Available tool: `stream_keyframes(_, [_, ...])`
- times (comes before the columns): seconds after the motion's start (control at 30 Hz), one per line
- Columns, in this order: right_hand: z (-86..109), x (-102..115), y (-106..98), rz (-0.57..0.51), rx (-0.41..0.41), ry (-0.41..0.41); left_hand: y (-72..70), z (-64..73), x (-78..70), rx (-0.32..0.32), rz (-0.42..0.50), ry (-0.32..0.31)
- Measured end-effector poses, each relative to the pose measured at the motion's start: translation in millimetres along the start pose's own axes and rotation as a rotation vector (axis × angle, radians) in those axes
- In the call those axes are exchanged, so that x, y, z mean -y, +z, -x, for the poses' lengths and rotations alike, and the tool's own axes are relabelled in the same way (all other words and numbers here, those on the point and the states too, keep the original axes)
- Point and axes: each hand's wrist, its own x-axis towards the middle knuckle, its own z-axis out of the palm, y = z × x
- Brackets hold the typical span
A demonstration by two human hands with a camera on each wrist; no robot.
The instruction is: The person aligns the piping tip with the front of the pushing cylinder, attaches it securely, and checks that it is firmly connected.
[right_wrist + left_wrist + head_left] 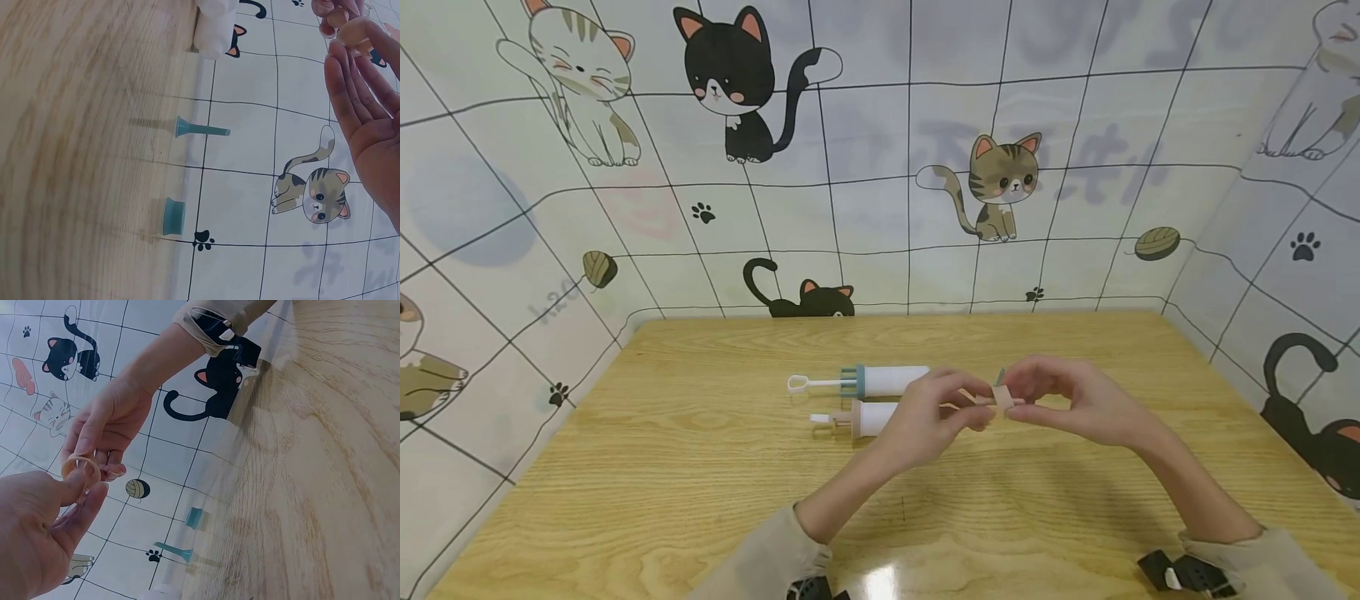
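Observation:
Near the middle right of the head view, my two hands meet over the table. My right hand (1075, 404) pinches a peach ring collar (1003, 397) between thumb and fingers. Facing it, my left hand (928, 412) pinches a slim peach piece (985, 401) that reaches into the collar, its shape mostly hidden by the fingers. In the left wrist view, the collar (69, 467) shows as a hollow loop around the left fingertips, and the right thumb touches its edge. Behind my left hand lie two white syringe-like tubes, one teal-collared (895, 380) and one peach-collared (876, 419).
Beyond the hands, a teal funnel-shaped nozzle (203, 130) stands on its wide end. A short teal ring collar (174, 216) stands beside it. The wooden table (700, 500) ends at a wall covering (865, 217) printed with cats.

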Motion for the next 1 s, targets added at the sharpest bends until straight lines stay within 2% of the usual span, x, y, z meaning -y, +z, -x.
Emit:
stream_keyframes(0.17, [-0.2,-0.1,-1.1,-0.003,-0.011,0.012,-0.3,-0.2,-1.5,-0.01,0.033,0.009])
stream_keyframes(0.33, [-1.6,-0.1,0.2,-0.025,-0.008,0.0,-0.4,-0.3,-0.4,-0.033,0.123,-0.015])
stream_keyframes(0.47, [-2.2,-0.2,1.9,-0.03,-0.01,-0.019,-0.1,0.4,1.8,-0.039,0.189,-0.004])
stream_keyframes(1.0, [-2.3,4.3,4.1,-0.035,-0.031,-0.008,1.8,0.2,0.6,-0.072,0.205,0.0])
